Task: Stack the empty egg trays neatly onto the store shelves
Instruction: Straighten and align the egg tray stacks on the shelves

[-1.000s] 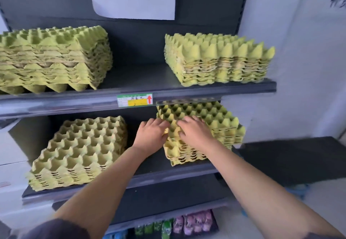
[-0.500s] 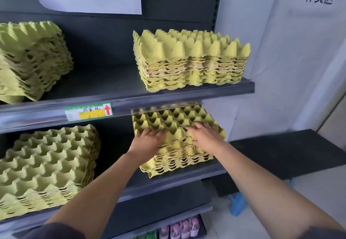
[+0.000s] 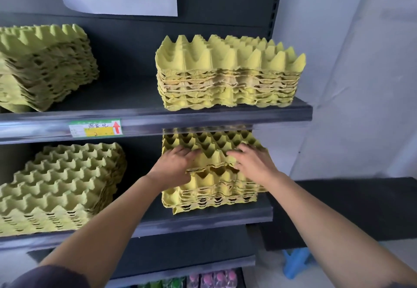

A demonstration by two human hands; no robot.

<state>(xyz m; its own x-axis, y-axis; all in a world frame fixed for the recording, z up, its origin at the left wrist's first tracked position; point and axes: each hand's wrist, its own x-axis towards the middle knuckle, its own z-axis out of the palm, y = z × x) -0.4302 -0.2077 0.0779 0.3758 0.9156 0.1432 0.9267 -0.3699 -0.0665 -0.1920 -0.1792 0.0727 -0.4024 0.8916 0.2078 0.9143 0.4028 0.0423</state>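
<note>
**Squaring the lower-right stack**

Both forearms reach up and fwd from the bottom of view, elbows low, wrists about level. My left hand (image 3: pixel 173 163) sits on the front-left corner of the top tray, fingers laid out across the cups and pointing right. My right hand (image 3: pixel 250 161) is on the front-right, fingers spread wide and flat on the tray top. Neither pinches anything that I can see; thumbs are hidden, so can't tell if they hook under the edge.

The tray stack (image 3: pixel 214 188) under them is on the lower shelf (image 3: pixel 203 220), right side, near the front lip. It's not flush: the upper trays sit proud w/ a gap above the lower ones, and the bottom trays stick out front-left.

Step, as I judge it: seating and aligning this stack, not fetching more. Next move prob. needs even downward pressure from both hands so the cups nest, then a nudge back and a slight twist to line the edges w/ the shelf front. Risk: pushing one side only skews it further.

Further left on the same shelf is the lower-left stack (image 3: pixel 61 184). Above, the upper shelf (image 3: pixel 203 118) carries the upper-right stack (image 3: pixel 230 77) and the upper-left stack (image 3: pixel 42 66), both at rest.
</note>
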